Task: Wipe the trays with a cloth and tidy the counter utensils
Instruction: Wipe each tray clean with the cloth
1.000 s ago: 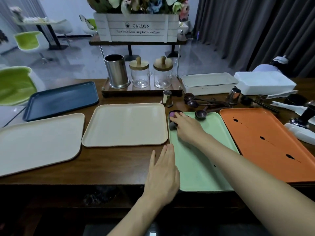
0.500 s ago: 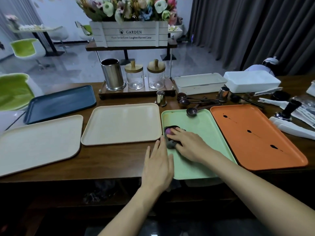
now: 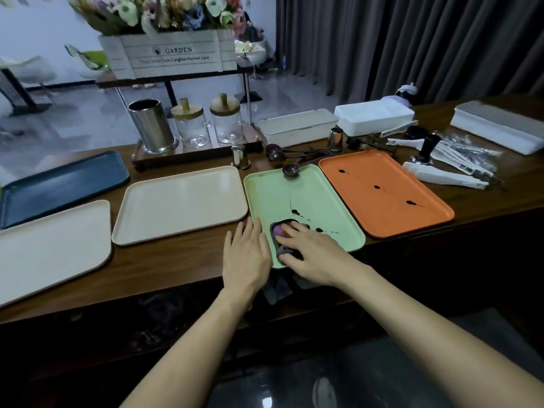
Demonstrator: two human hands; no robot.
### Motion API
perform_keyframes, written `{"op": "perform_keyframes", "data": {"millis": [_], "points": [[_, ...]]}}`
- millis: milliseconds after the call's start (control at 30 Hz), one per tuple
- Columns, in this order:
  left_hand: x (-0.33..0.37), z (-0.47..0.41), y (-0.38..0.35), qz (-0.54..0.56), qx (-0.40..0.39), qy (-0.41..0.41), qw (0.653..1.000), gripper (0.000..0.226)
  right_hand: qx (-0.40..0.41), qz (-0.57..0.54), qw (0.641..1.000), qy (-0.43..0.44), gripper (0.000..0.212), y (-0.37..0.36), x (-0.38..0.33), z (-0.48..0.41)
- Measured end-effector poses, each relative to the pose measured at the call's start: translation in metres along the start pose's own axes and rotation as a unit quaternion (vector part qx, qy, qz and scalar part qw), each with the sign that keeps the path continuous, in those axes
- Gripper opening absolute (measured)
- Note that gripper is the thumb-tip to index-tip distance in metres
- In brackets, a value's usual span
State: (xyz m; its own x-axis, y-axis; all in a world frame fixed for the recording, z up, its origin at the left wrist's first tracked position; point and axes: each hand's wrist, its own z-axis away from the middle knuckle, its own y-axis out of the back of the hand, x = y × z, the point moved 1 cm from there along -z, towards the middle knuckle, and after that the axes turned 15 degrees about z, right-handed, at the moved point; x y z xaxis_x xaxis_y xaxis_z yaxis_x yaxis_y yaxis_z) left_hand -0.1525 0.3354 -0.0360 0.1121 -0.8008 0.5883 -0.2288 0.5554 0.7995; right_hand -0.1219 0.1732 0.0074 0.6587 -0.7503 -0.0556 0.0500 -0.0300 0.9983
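The left hand (image 3: 245,257) lies flat on the counter (image 3: 176,269), fingers straight, against the green tray's (image 3: 309,195) left rim. At its 3 o'clock, the right hand (image 3: 315,251) presses the cloth (image 3: 279,231) onto the tray's near corner, fingers spread, not curled round it. Dark stains (image 3: 295,212) sit at the cloth's 12 o'clock. A beige tray (image 3: 182,201) lies at 10 o'clock and a stained orange tray (image 3: 353,178) at 2 o'clock. A spoon (image 3: 290,171) rests on the green tray's far rim.
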Motion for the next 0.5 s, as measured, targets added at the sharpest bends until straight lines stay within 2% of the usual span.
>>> {"op": "perform_keyframes", "data": {"millis": [233,500], "points": [[0.000,0.003,0.002,-0.002,0.003,-0.010,1.000,0.054,0.021,-0.028,0.999,-0.018,0.047,-0.007,-0.014,0.003],[-0.002,0.001,0.001,0.007,-0.004,-0.012,1.000,0.064,-0.007,0.038,0.990,-0.134,0.045,0.009,0.070,0.042]]}}
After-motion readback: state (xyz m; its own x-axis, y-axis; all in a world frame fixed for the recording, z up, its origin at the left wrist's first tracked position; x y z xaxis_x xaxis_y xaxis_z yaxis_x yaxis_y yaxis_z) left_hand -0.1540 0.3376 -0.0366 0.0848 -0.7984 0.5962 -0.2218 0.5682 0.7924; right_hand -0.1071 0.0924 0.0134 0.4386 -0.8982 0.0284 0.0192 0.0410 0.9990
